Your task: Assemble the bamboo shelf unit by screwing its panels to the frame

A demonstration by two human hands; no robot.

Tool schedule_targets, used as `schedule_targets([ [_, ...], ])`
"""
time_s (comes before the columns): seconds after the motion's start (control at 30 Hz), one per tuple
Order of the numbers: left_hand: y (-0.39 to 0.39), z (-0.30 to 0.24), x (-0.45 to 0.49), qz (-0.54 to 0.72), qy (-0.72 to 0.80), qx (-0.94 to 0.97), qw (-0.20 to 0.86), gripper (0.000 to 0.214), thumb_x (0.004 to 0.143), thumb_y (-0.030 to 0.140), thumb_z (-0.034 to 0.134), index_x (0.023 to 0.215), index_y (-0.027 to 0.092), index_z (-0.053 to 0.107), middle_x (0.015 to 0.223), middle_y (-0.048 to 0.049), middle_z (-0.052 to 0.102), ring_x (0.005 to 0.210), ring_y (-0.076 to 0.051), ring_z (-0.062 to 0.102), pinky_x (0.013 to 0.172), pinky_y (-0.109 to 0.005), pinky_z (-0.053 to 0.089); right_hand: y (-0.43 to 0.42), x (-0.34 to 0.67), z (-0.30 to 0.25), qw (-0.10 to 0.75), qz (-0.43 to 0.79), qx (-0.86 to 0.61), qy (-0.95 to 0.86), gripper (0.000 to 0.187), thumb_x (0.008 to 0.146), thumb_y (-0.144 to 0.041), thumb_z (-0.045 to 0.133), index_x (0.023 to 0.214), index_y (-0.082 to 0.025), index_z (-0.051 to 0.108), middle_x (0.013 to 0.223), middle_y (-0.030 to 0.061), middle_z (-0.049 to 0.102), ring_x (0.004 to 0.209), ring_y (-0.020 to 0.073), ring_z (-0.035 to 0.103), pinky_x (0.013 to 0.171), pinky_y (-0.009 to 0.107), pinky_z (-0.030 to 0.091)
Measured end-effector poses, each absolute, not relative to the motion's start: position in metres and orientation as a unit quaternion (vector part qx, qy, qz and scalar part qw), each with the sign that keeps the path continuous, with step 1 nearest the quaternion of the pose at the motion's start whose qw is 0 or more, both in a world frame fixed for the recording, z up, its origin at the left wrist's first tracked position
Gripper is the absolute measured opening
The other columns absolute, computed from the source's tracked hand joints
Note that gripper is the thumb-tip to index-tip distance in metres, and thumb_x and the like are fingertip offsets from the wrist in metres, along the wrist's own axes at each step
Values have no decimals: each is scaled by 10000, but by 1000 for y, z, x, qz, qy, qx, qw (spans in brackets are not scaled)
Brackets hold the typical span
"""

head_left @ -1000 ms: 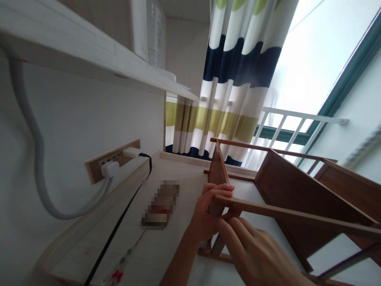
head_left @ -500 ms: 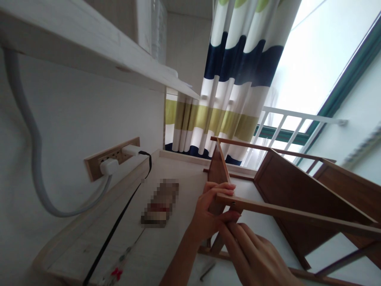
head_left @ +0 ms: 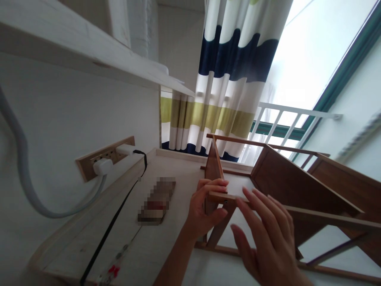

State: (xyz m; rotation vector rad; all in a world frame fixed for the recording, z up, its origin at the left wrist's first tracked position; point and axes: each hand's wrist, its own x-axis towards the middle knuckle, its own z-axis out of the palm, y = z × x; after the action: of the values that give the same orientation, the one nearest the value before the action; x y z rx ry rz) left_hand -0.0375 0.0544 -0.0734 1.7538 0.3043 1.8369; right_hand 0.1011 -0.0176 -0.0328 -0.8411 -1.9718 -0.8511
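Observation:
A brown wooden shelf rack (head_left: 279,180) lies on its side on the white desktop, its slanted panels facing me. My left hand (head_left: 205,206) is wrapped round its near left corner, with fingers over the end panel (head_left: 214,161) and thumb below the upper rail. A small screw head (head_left: 226,201) shows in the rail (head_left: 333,217) near that corner. Close to the right of it, my right hand (head_left: 264,234) is open, fingers spread and holding nothing. Its index fingertip is at the rail; whether it touches I cannot tell. The hand hides part of the rack.
Left of the rack, a blurred-out flat object (head_left: 156,202) with a beaded strap (head_left: 114,268) lies on the desktop (head_left: 175,167). A black cord (head_left: 111,224) and a grey cable (head_left: 22,159) run from a wall socket strip (head_left: 105,157). A white shelf (head_left: 98,51) overhangs the left; a striped curtain (head_left: 226,79) hangs behind.
My right hand has moved up and right from beside the left hand and spread its fingers. My left hand keeps its hold at the corner. The view has shifted slightly.

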Motion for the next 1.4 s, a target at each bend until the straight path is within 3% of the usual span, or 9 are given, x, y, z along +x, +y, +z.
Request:
schedule_targets([
  [0.1,53,-72,-34,706,129,634,288,217,779,250,625,990,206,607,1041,-71,586,994,-207,505,878,-352,417,-5,101,-8,381,-273,-353,-810,278,864,-175,510,1129,-93,531,1062,105,599,956,226,547,899,426,390],
  [0.3,47,-66,-26,727,123,607,296,179,774,164,615,951,185,604,999,-64,578,966,-184,545,906,-351,421,4,104,-9,389,-232,-334,-827,220,846,-105,526,1061,-74,558,923,81,619,801,175,549,770,344,447],
  [0.43,45,-64,-25,728,129,602,302,166,772,158,617,935,177,598,991,-67,583,953,-189,561,914,-372,423,4,106,-10,381,-245,-333,-827,220,844,-109,535,1061,-79,558,945,78,622,811,177,554,766,341,457],
  [0.7,45,-60,-24,730,114,614,279,291,768,132,611,1037,189,517,977,-45,610,939,-170,583,880,-327,458,-11,132,-30,387,-358,-291,-798,374,740,-95,650,1099,-105,548,1150,141,551,1041,238,529,938,433,423],
  [0.87,46,-63,-23,728,102,623,267,348,791,123,580,1109,208,470,1019,-48,599,983,-176,569,910,-358,439,-33,165,-57,356,-379,-277,-808,341,743,-122,639,1076,-132,563,1158,137,545,1005,235,553,904,428,449],
  [1.07,43,-60,-28,708,112,656,237,223,805,157,576,1014,214,523,1037,-34,597,1023,-197,564,931,-389,429,-50,191,-83,287,-402,-251,-833,272,766,-147,616,1036,-132,589,1098,130,583,916,212,585,900,429,430],
  [1.4,49,-63,-31,705,123,636,289,285,775,183,637,1054,209,583,1067,-38,618,992,-170,574,915,-320,438,-73,226,-95,291,-383,-298,-824,297,745,-98,633,1040,-109,602,1032,133,617,829,225,614,876,449,430],
])
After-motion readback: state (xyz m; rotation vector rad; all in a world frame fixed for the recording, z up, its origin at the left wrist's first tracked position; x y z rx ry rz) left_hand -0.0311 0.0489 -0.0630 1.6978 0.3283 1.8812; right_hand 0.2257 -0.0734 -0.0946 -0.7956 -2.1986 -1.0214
